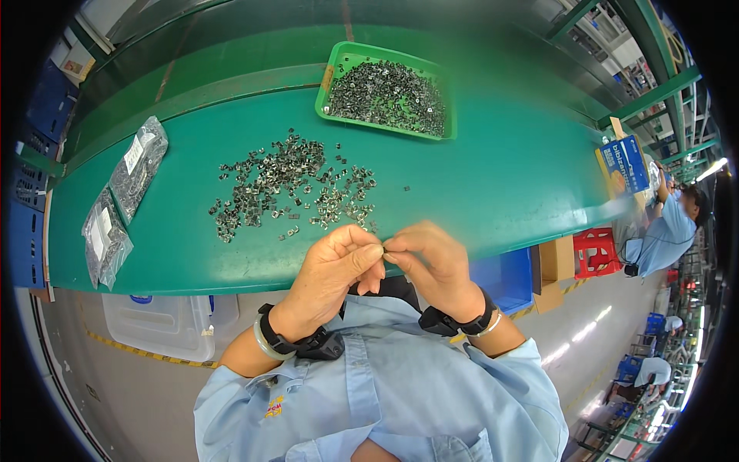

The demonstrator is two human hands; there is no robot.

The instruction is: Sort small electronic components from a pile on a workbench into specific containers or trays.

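A long green worktable [500, 177] curves across the room, and the person stands at its near edge in a light blue work shirt [385, 393]. Toward the far side sits a green plastic tray [339, 58] heaped with small metal clips. To the left, two clear plastic bags [123, 200] of the same parts lie one after the other along the table. In the middle, nearer the person, a loose pile of metal clips [289, 185] spreads over the green surface, a few stragglers lying apart from it. Just in front of that pile, both hands meet above the table edge. The left hand [335, 269] and right hand [435, 266] are curled, fingertips pinched together on a tiny metal clip [386, 252] held between them; it is mostly hidden by the fingers. Each wrist wears a black band.
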